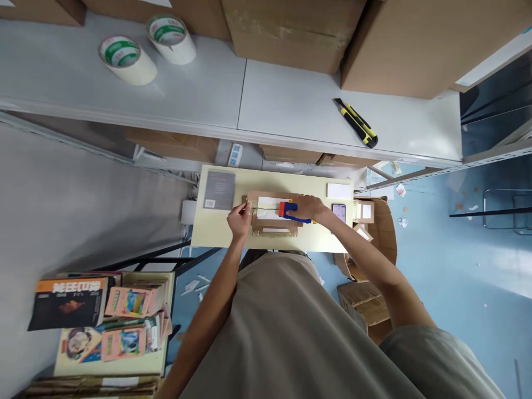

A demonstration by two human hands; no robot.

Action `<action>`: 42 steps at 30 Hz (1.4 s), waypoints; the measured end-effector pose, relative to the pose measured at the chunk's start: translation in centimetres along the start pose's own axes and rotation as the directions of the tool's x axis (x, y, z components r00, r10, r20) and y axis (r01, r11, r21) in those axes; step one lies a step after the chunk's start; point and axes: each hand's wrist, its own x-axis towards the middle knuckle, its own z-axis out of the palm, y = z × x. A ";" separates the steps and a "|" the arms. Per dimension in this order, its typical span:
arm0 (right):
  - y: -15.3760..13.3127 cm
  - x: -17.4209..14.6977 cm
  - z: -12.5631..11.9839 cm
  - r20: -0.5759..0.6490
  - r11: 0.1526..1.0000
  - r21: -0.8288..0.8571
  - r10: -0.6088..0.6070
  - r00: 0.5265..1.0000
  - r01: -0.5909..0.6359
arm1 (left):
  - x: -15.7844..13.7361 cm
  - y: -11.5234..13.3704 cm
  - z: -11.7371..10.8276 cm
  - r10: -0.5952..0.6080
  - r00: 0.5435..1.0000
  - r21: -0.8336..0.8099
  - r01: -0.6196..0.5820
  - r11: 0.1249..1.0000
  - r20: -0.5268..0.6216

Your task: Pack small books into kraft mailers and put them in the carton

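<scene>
A brown cardboard package [274,226] with a white label [266,207] lies on the pale yellow table [216,230] in front of me. My right hand [308,207] is wrapped round a blue and red tape dispenser [291,210], which rests over the package's right half. At the package's left edge, my left hand [240,219] has its fingertips pressed together. What they pinch, if anything, is too small to make out. A thin line runs across the label between the left fingertips and the dispenser.
A grey book [219,190] lies left on the table; a phone [339,212] and a white box [338,191] lie right. The shelf above bears tape rolls [139,69], a yellow utility knife [356,123] and large cartons [291,33]. Magazines [68,307] are stacked lower left; open cartons [380,233] stand right.
</scene>
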 end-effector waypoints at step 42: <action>6.6 -2.0 8.7 -0.116 0.960 0.030 0.281 0.953 -0.279 | -0.1 0.9 -0.4 0.100 0.993 0.262 -0.114 0.958 0.065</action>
